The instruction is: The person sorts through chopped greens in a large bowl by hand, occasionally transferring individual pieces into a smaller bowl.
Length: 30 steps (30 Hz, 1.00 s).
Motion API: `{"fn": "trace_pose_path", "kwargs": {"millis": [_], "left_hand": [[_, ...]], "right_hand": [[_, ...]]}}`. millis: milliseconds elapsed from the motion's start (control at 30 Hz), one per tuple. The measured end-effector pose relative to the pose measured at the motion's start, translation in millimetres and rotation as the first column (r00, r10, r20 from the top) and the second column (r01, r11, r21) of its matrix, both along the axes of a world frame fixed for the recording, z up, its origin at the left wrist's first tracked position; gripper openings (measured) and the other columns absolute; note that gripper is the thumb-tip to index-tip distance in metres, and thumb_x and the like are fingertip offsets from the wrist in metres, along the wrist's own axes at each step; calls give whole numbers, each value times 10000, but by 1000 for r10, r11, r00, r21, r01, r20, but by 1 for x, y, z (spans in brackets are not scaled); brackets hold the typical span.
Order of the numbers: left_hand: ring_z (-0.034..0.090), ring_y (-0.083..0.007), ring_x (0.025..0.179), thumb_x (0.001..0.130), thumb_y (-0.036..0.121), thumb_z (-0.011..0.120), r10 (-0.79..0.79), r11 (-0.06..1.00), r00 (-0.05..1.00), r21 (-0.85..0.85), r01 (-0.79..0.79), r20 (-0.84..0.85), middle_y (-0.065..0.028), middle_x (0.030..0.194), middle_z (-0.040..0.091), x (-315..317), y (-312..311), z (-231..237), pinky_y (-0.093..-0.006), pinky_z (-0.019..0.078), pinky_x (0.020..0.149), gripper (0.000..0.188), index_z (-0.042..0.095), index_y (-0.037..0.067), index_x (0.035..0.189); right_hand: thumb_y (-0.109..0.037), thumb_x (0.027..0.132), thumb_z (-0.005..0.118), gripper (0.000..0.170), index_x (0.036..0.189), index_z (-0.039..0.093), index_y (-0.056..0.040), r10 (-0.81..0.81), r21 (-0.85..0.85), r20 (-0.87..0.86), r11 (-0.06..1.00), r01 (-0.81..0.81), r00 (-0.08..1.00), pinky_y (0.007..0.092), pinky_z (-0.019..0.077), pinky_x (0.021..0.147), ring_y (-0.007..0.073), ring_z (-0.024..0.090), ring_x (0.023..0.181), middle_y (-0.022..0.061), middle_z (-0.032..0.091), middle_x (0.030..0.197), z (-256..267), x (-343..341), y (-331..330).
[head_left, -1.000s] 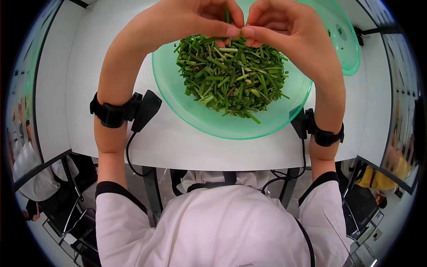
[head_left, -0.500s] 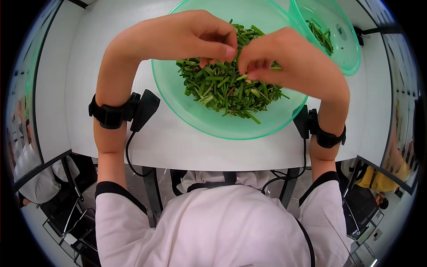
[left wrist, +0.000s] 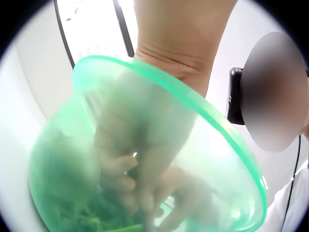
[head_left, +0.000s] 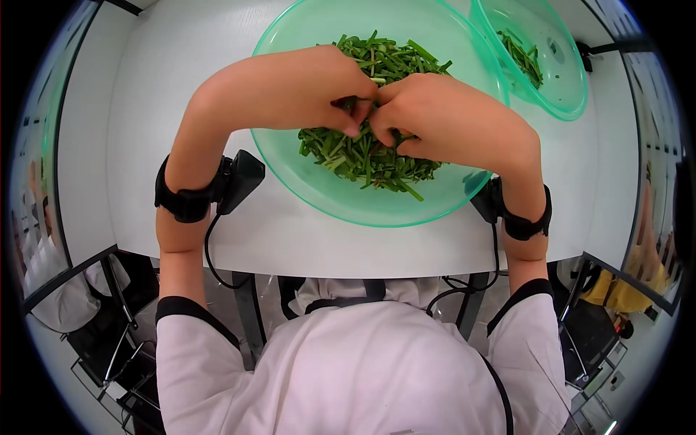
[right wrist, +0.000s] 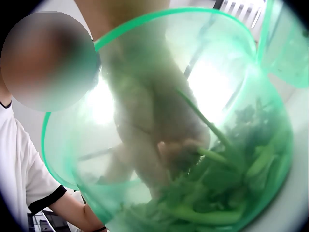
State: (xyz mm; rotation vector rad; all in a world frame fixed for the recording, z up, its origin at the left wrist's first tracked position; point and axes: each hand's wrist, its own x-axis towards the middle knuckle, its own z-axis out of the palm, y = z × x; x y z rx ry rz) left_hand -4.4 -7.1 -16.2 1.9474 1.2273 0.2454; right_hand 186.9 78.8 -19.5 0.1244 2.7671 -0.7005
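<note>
Greens (head_left: pixel 391 59) under curled L fingers (head_left: pixel 362 109) & R fingers (head_left: pixel 381 125)

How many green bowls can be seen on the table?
2: the near bowl, holding the larger pile of greens, and the far bowl, to its right.

Head view: left hand (head_left: pixel 326 87) hides some greens (head_left: pixel 362 159); bowl (head_left: pixel 304 32) cut off.

Left hand (head_left: pixel 330 83): upper centre, fingers bent over chopped greens (head_left: pixel 380 170)
Right hand (head_left: pixel 428 112): just right of it, fingers bent likewise
Large green bowl (head_left: pixel 304 174): upper centre, around the greens
Smaller bowl (head_left: pixel 568 83): upper right, stalks (head_left: pixel 523 58) inside
</note>
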Motion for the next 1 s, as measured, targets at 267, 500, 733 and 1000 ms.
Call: {"fn": "trace_pose_path", "kwargs": {"millis": [267, 500, 733, 1000], "left_hand": [[569, -284, 657, 760, 58, 753, 27, 1000, 983, -10, -29, -180, -92, 716, 611, 7, 1, -1, -391, 438, 629, 210, 570, -10, 839], [570, -308, 689, 769, 36, 721, 70, 996, 971, 65, -57, -228, -102, 703, 590, 7, -5, 0, -399, 441, 646, 166, 571, -4, 828], [535, -256, 625, 835, 70, 630, 28, 999, 975, -12, -32, -222, -99, 678, 556, 1, 0, 9, -369, 432, 602, 91, 573, 0, 849], [441, -60, 641, 917, 116, 544, 265, 958, 958, -147, -248, 109, 9, 744, 563, -10, 11, 6, -242, 379, 568, 105, 525, 17, 948]], "right_hand": [[-32, 759, 672, 118, 781, 556, -40, 46, -64, -72, 997, -51, 996, 380, 461, 678, 261, 568, 735, 72, 540, 742, 2, 5, 10], [-18, 775, 647, 111, 769, 536, -24, -14, -161, -296, 986, -35, 955, 368, 443, 589, 275, 562, 634, 97, 554, 675, 8, 9, 20], [-45, 801, 659, 91, 799, 576, -8, -145, -227, -380, 972, 59, 914, 339, 443, 551, 243, 589, 599, 104, 591, 657, 14, 10, 22], [-70, 912, 649, 98, 905, 574, -6, -444, -397, -194, 851, 344, 875, 213, 475, 560, 87, 619, 628, 29, 635, 714, 30, 8, 17]]}}
